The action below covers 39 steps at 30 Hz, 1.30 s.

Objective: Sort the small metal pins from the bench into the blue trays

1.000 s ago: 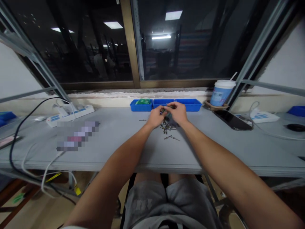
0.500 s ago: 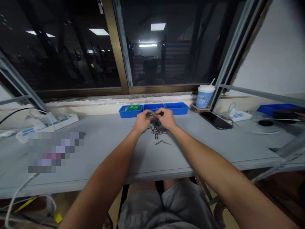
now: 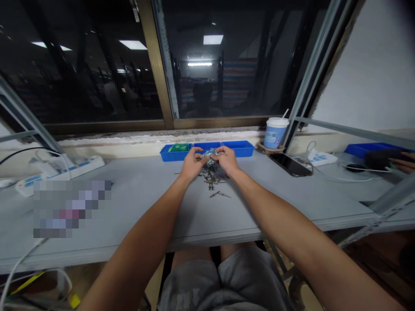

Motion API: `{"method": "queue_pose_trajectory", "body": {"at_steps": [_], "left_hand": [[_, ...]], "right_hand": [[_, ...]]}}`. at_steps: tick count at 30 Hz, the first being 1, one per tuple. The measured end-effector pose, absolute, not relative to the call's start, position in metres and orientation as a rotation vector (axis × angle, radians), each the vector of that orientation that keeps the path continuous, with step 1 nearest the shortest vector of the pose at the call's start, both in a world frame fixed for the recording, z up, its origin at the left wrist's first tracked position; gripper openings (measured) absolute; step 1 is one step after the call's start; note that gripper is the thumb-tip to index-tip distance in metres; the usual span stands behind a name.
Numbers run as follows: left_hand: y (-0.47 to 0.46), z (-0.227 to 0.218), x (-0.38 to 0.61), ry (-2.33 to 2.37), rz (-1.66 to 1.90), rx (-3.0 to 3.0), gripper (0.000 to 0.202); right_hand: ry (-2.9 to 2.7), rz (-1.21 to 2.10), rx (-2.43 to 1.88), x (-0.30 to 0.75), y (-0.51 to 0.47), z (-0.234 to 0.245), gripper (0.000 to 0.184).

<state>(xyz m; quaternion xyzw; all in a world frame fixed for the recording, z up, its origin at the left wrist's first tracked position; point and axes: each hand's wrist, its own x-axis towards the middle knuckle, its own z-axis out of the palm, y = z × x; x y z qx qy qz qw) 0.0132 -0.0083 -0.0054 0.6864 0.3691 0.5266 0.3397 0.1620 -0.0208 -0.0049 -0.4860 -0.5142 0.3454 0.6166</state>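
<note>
My left hand [image 3: 193, 163] and my right hand [image 3: 228, 160] pinch opposite sides of a small, shiny clear plastic bag [image 3: 210, 154]. Its contents are too small to make out. Just below it on the table lies a loose pile of metal pop rivets [image 3: 210, 176], partly hidden by my fingers. A few rivets [image 3: 220, 195] have strayed toward me. Behind my hands stands a row of blue bins [image 3: 243, 149]. The left bin holds a green packet [image 3: 179, 147].
On the right of the grey table [image 3: 145, 207] are a lidded cup [image 3: 276, 133] on a cardboard holder, a black phone [image 3: 290, 164] and a power strip [image 3: 319, 159] with cables. Another power strip [image 3: 81, 168] lies left. A co-worker's hand [image 3: 405, 163] shows at far right.
The bag between my hands is now spread out and more visible; before, only a small greenish bit showed between my fingertips. At far right, a co-worker's hand shows more clearly.
</note>
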Motion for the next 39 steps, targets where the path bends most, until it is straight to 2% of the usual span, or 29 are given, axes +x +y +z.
{"method": "queue_pose_trajectory", "body": {"at_steps": [5,10,14,20,27,39], "left_hand": [[-0.005,-0.003,0.012,1.053,1.452,1.873,0.016],[0.001,0.007,-0.008,1.395,1.498,1.981,0.017],[0.003,0.015,-0.031,1.651,1.419,2.198,0.03],[0.009,0.017,-0.053,2.101,1.271,2.207,0.055],[0.016,0.016,-0.065,2.243,1.161,2.035,0.06],[0.032,0.006,-0.066,2.168,0.862,2.084,0.066]], "right_hand": [[-1.208,0.705,-1.102,0.16,-0.018,-0.011,0.026],[-1.333,0.475,-1.248,0.164,-0.019,-0.013,0.021],[-1.436,0.369,-1.355,0.169,-0.022,-0.011,0.016],[-1.608,0.314,-1.421,0.171,-0.024,-0.013,0.022],[-1.646,0.332,-1.488,0.172,-0.026,-0.013,0.02],[-1.743,0.355,-1.48,0.171,-0.027,-0.013,0.023]]}}
